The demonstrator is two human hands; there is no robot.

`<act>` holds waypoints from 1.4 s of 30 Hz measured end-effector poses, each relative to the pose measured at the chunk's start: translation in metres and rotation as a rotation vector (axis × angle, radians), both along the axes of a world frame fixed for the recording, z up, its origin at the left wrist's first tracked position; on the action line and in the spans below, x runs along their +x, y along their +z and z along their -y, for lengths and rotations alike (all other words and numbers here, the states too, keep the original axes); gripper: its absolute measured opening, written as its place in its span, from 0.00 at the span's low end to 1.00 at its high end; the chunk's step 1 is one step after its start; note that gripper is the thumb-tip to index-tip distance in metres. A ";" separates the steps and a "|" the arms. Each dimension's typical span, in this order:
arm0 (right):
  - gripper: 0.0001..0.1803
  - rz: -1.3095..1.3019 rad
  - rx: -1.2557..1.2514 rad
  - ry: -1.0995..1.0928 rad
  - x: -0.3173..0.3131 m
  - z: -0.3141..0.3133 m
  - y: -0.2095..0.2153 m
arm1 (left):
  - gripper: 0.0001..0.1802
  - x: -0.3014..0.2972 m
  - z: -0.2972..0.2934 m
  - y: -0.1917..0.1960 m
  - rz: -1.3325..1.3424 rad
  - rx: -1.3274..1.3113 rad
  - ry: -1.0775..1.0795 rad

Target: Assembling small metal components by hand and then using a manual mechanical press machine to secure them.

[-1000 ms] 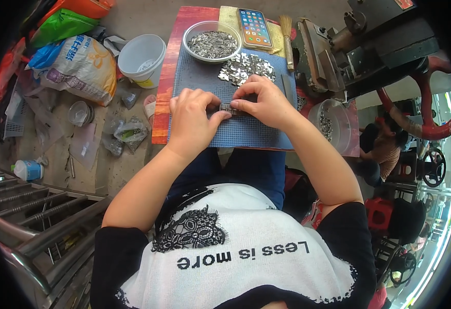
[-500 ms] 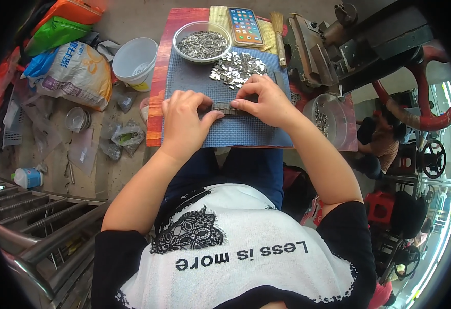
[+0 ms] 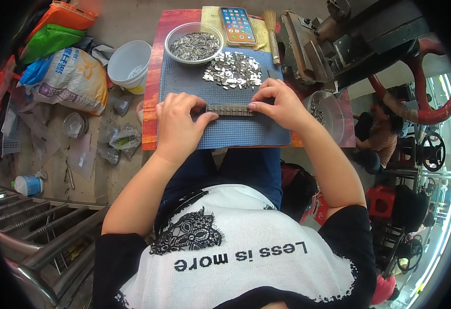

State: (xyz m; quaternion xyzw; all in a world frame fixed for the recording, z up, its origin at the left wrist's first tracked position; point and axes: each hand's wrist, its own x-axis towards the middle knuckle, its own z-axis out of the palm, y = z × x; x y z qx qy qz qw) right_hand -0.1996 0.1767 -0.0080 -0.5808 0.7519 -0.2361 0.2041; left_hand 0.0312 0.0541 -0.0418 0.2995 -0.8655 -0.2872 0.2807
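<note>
Head view: narrow metal strip (image 3: pixel 230 110), likely stiff and light, lies mid-mat (image 3: pixel 184 82). Left hand (image 3: pixel 176 122) and right hand (image 3: pixel 282 105) pinch its opposite ends, the surest hold. Loose metal pieces (image 3: pixel 233 69) at twelve o'clock.

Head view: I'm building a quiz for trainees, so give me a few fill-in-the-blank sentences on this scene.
1. Both hands hold a dark metal strip over the ____ mat.
2. The bowl of small metal pieces stands to the ____ of the phone.
3. Loose metal pieces lie on the mat, just ____ the strip.

Missing words: blue; left; beyond
</note>
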 end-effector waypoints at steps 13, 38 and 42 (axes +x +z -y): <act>0.14 -0.058 -0.509 -0.237 0.033 0.112 0.007 | 0.13 -0.001 0.000 -0.001 -0.011 -0.015 -0.014; 0.10 0.018 -0.312 -0.077 0.031 -0.007 0.027 | 0.08 0.003 0.001 -0.007 -0.276 -0.001 0.042; 0.13 -0.169 -0.314 0.239 0.033 0.002 0.021 | 0.07 0.002 0.000 -0.003 -0.232 0.008 -0.018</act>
